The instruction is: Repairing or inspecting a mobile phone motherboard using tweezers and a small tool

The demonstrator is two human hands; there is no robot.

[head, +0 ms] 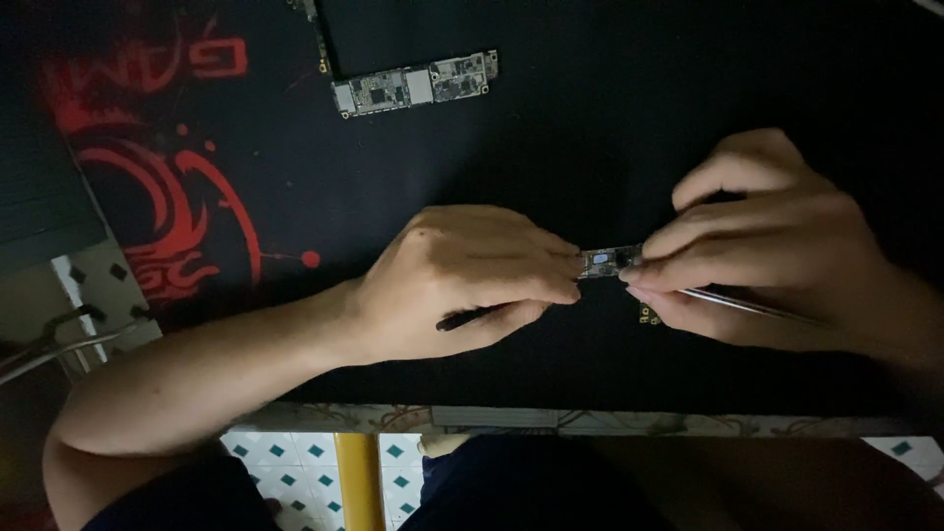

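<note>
1. Small circuit board [610,261]: flat, narrow, with metal-shielded parts; I see it held between both hands above the tabletop [610,128].
2. Left hand [467,280]: fingers pinching the board's left end; a dark slim tool [472,317] lies under the palm.
3. Right hand [777,246]: fingers pinching the right end, with thin metal tweezers [747,305].
4. Black mat [177,206], red print; 1 long bare circuit board [413,87] lies far off.

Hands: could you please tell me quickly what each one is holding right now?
Left hand: closed on the small circuit board, with a dark tool under its fingers.
Right hand: closed on the board's other end and metal tweezers.
</note>
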